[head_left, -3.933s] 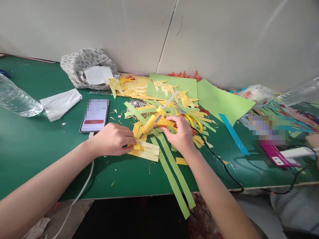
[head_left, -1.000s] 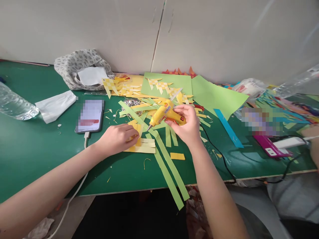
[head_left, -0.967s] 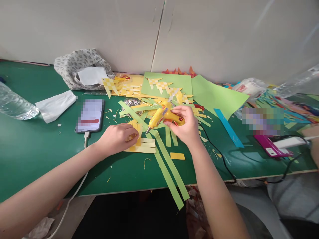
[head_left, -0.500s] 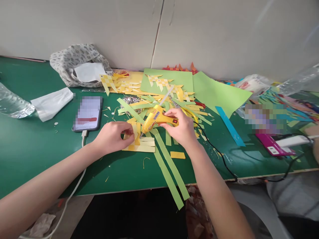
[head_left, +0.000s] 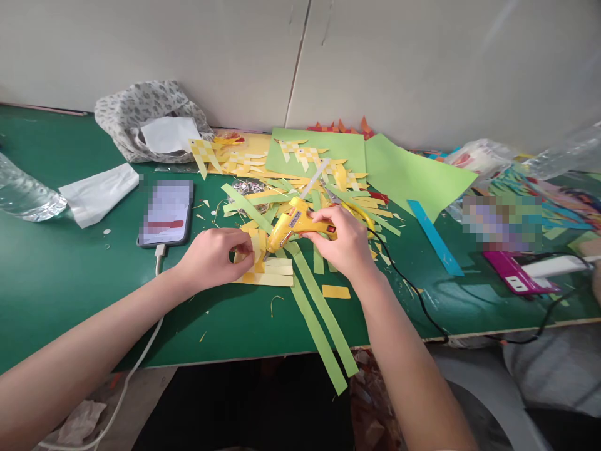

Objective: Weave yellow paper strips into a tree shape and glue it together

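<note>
My right hand (head_left: 342, 241) is wrapped round the handle of a yellow hot glue gun (head_left: 286, 228), a clear glue stick (head_left: 314, 178) standing out of its back. The gun's nozzle points down at a woven piece of yellow and cream paper strips (head_left: 277, 271) on the table; whether it touches the paper I cannot tell. My left hand (head_left: 220, 258) pinches a strip at the left part of this weave, thumb and forefinger together. Two long green paper strips (head_left: 323, 319) lie to the right and hang over the table's front edge.
A plugged-in phone (head_left: 166, 213) lies at the left, a white paper (head_left: 101, 194) beside it. Behind are woven paper fish (head_left: 300, 153) on green sheets, yellow-handled scissors (head_left: 359, 216) and a patterned cloth bag (head_left: 126, 119). The gun's black cord (head_left: 413, 285) runs right towards a magenta power strip (head_left: 519, 272).
Both hands and the glue gun keep nearly the same place. The whole view has shifted very slightly.
</note>
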